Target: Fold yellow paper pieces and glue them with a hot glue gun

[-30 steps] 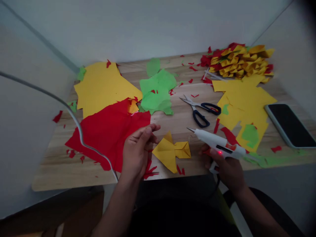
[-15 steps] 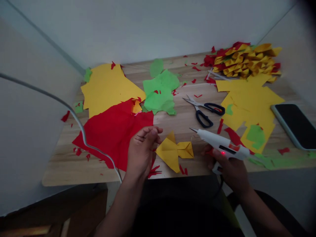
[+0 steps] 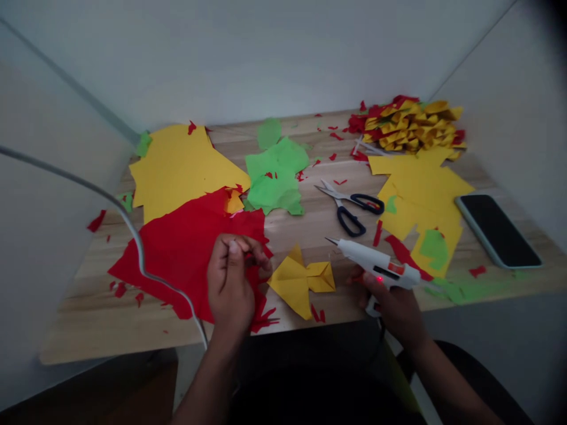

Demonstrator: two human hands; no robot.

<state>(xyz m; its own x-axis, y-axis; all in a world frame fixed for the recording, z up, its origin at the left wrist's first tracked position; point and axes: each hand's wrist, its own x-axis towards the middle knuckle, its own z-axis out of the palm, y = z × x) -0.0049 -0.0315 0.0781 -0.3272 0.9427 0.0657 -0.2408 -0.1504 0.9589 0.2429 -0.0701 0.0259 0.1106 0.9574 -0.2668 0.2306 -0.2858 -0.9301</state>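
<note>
My right hand [image 3: 396,304] is wrapped round the grip of a white hot glue gun [image 3: 370,255]; a red light glows on its side. The gun's metal nozzle points left, above the table and short of the scissors. Near the table's front edge lies a folded yellow paper piece [image 3: 290,282], shaped like a fish, between my two hands. Just left of it, my left hand [image 3: 233,277] hovers over a large red paper sheet [image 3: 177,245]. Its thumb and fingers are curled together in a pinch; what they hold, if anything, is too small to make out.
Scissors [image 3: 349,227] lie half open behind the gun. Yellow sheets, green paper [image 3: 277,177] and red scraps spread over the table. A pile of folded yellow and red pieces [image 3: 411,127] stands back right, a phone [image 3: 498,230] right. A grey cable [image 3: 139,242] crosses the left side.
My left hand has drawn left, away from the folded yellow piece, its fingers more curled. The glue gun stays in my right hand. The whole view has shifted slightly.
</note>
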